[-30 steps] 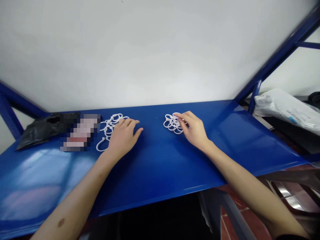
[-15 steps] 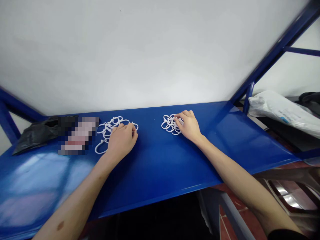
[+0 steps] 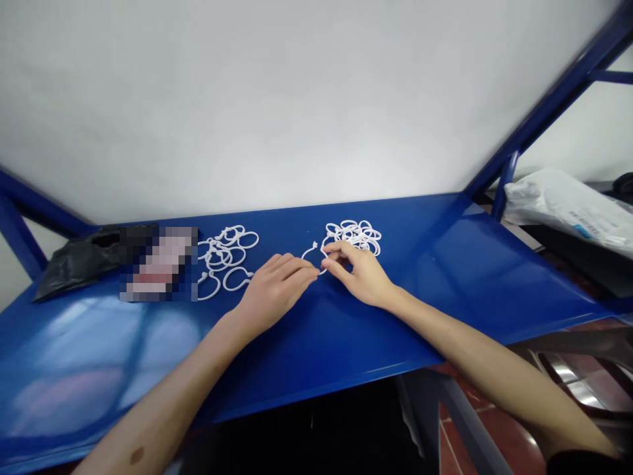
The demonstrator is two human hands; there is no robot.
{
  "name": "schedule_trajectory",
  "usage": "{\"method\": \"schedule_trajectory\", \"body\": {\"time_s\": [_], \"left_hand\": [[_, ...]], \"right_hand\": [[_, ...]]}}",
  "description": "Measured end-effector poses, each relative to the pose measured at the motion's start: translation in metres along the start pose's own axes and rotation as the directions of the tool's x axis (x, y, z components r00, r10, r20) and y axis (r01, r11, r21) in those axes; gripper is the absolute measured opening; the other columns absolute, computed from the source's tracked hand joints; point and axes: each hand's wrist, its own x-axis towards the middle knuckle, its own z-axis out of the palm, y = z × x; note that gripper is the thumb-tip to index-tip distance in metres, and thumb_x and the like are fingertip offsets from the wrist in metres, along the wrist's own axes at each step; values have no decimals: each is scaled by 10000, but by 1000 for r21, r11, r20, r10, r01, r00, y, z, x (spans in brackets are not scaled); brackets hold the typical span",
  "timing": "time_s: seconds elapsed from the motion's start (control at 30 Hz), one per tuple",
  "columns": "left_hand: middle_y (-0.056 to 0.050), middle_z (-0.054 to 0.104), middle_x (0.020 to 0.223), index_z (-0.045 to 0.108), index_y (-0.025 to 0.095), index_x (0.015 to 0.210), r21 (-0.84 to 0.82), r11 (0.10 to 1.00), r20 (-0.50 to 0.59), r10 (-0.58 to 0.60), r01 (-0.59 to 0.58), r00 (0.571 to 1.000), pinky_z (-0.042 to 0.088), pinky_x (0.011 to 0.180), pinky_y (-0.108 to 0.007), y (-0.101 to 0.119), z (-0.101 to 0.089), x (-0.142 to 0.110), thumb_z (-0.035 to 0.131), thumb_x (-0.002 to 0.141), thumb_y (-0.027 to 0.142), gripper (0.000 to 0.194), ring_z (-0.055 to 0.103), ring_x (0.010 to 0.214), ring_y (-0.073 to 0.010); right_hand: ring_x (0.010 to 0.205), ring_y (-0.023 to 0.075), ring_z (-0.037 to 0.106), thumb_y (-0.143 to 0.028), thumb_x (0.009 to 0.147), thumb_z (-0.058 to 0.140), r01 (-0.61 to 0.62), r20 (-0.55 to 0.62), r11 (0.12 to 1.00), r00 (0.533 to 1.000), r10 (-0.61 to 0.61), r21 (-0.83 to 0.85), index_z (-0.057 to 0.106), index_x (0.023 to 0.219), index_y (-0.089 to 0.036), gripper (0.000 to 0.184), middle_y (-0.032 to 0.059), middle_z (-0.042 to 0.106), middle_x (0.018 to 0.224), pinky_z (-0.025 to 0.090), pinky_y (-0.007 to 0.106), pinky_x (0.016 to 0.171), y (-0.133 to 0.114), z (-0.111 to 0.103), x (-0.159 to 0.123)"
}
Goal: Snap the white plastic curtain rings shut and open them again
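Observation:
My left hand [image 3: 277, 290] and my right hand [image 3: 359, 274] meet over the middle of a blue metal shelf [image 3: 445, 277]. Both pinch the same open white plastic ring [image 3: 311, 254], its loop standing up between their fingertips. To the left lies a loose pile of white rings [image 3: 225, 254], spread flat on the shelf. A tighter heap of white rings [image 3: 356, 234] lies just behind my right hand.
A black plastic bag [image 3: 74, 260] and a blurred-out object [image 3: 158, 264] lie at the shelf's far left. Blue frame struts [image 3: 544, 105] rise at the right, with a grey plastic package [image 3: 568, 208] beyond them. A white wall backs the shelf.
My left hand left the left pile and carried one ring to the middle. My right hand drew back from the right heap and took hold of that ring.

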Motion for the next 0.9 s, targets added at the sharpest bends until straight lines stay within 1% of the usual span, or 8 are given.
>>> {"method": "schedule_trajectory", "body": {"time_s": [0.1,0.17,0.23,0.3,0.4,0.5,0.6,0.9], "left_hand": [[-26,737,1000,656,216,1002,1,996,-23,86,-86,996,490,791,-307,4,5,-1,515,1006,165,150,644,824,-153],[-42,712,1033,625,208,1052,-33,997,-82,63,-66,995,504,802,-290,7,7,-1,548,987,157,113,656,874,-153],[-56,677,1060,590,197,1099,-80,996,-182,-61,47,981,518,795,-274,11,8,-1,590,967,182,133,655,862,-142],[-48,657,1051,566,194,1124,-124,969,-245,-240,215,939,519,740,-259,13,7,1,612,958,227,176,631,750,-115],[-6,671,948,579,203,1081,-191,917,-143,-380,351,914,492,675,-241,12,8,2,568,988,274,118,603,664,-104],[6,678,839,596,200,941,-283,900,24,-339,332,940,477,685,-233,9,9,2,485,1023,255,148,629,708,-120],[8,669,775,594,194,869,-307,887,89,-333,344,939,456,643,-228,7,11,0,435,1030,232,229,614,656,-117],[-14,780,880,686,203,893,-57,983,26,-172,174,985,459,670,-276,6,17,-14,446,996,130,271,687,705,-155]], "right_hand": [[762,146,718,-282,973,574,-1,-1,997,1000,1,77,593,1099,-213,145,-4,741,829,555,293,755,2,3,-1],[751,142,715,-267,966,581,7,-14,997,1000,-6,79,587,1083,-213,129,-2,741,827,558,287,739,4,3,-1],[749,140,709,-261,962,592,40,-37,998,999,-38,43,597,1064,-211,114,4,740,839,557,278,716,4,2,-1],[741,136,699,-259,963,600,96,-50,995,994,-96,1,618,1042,-206,98,12,740,857,552,266,691,4,0,-1],[718,130,685,-262,973,615,178,-48,983,983,-180,-46,649,1013,-200,81,18,743,869,542,256,666,4,0,-1],[751,143,692,-268,981,622,254,-33,964,966,-257,-81,664,971,-195,85,32,745,879,544,267,686,5,1,-3],[802,160,697,-272,992,610,314,-23,943,948,-318,-109,670,960,-195,103,46,743,896,554,295,734,7,3,-5],[748,165,628,-240,1049,484,438,88,858,898,-431,-267,674,964,-167,221,74,716,837,534,316,686,8,8,-17]]}}
